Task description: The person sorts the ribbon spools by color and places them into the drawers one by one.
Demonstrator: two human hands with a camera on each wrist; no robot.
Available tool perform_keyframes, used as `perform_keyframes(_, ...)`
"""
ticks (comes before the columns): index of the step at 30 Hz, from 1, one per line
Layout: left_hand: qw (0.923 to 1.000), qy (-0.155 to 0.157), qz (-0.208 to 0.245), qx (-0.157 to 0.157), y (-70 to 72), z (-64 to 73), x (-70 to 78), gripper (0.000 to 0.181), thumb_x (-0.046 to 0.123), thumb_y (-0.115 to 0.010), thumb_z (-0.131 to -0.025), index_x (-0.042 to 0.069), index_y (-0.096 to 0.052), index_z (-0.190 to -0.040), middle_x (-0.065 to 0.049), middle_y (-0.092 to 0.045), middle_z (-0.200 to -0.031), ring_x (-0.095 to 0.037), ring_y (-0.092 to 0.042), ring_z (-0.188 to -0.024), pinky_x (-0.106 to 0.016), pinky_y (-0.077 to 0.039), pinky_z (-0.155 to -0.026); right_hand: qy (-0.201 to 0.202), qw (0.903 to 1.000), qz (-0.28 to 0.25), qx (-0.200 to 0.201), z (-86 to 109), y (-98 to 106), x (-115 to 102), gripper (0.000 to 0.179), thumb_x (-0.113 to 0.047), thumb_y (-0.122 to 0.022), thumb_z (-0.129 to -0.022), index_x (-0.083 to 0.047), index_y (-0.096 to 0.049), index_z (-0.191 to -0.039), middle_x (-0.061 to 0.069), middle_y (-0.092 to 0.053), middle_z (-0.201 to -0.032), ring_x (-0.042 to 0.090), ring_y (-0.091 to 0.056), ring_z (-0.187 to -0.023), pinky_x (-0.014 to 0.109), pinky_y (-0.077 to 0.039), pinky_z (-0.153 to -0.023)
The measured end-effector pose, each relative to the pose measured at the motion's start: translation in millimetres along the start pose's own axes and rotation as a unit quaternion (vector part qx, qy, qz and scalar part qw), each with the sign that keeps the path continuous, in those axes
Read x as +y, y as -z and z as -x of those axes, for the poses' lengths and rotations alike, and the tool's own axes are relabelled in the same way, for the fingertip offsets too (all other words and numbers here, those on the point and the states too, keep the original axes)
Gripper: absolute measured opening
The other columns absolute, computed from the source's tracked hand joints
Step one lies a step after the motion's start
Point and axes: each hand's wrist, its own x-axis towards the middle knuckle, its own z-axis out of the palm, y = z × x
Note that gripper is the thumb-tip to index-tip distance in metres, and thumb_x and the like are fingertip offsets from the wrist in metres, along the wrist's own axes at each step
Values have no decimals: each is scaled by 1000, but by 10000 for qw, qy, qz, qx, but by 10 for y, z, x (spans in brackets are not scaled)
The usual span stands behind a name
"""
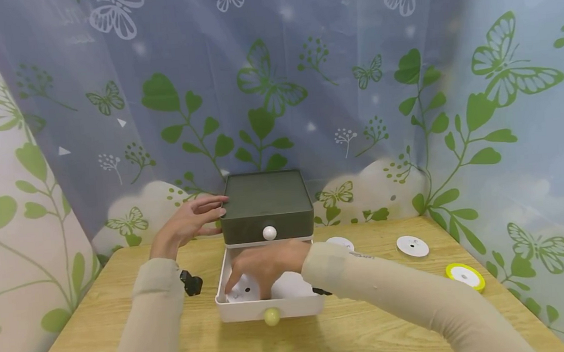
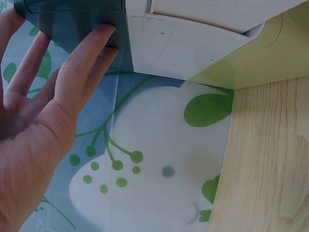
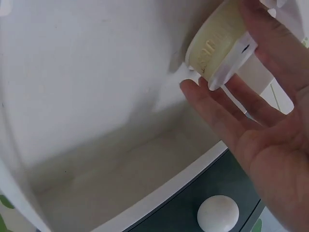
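Note:
My right hand (image 1: 268,264) reaches down into the pulled-out white drawer (image 1: 296,307), its thumb and fingers around a spool of cream ribbon (image 3: 215,50). The spool's white face with a dark centre hole shows at the drawer's left side in the head view. In the right wrist view, the spool sits tilted between thumb and fingers, close over the drawer floor. My left hand (image 1: 187,223) rests its extended fingertips against the left side of the dark green top unit (image 1: 266,196) of the small chest. A yellowish round knob (image 1: 271,317) is on the drawer front.
On the wooden table (image 1: 371,328), a white spool (image 1: 412,246) and a yellow-rimmed spool (image 1: 466,277) lie to the right. Another white disc (image 1: 341,243) shows behind my right sleeve. A small black object (image 1: 191,283) stands left of the drawer. Butterfly-patterned curtains (image 1: 356,111) enclose the table.

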Motion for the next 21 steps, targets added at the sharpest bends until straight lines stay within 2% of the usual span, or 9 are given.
perform_keyframes(3,10000,10,8,6,2,-5,-6,61,24,-66,-103,6,-41,-157,-19,-30,-168,-42,-31,-154,-52,-56,-109,7,9999,87,-57,-21,-5,-4,73,-23,-92,-79,-28,-62,-145,-10,-66,-139,4,-60,-115,13,-50,-93)
perform_keyframes(9,10000,-3,11,21,-5,-8,-6,60,23,-65,-104,6,-42,-156,-19,-31,-167,-42,-32,-154,-52,-56,-108,-120,9998,63,-161,-17,12,-7,73,-23,-92,-79,-28,-62,-145,-11,-64,-143,4,-60,-121,14,-51,-98)
perform_keyframes(16,10000,-22,43,17,-9,-9,-5,62,24,-67,-103,6,-42,-157,-19,-30,-167,-41,-32,-154,-56,-53,-111,-555,9979,-308,-161,132,115,0,78,-33,-91,-81,-36,-55,-149,-15,-54,-152,10,-48,-142,26,-47,-113)
perform_keyframes(21,10000,-13,-4,25,0,1,-6,62,25,-66,-103,7,-42,-157,-18,-29,-168,-42,-31,-154,-52,-56,-108,-721,9958,-558,43,255,188,17,75,-32,-89,-83,-40,-54,-149,-17,-53,-153,16,-51,-139,33,-51,-111)
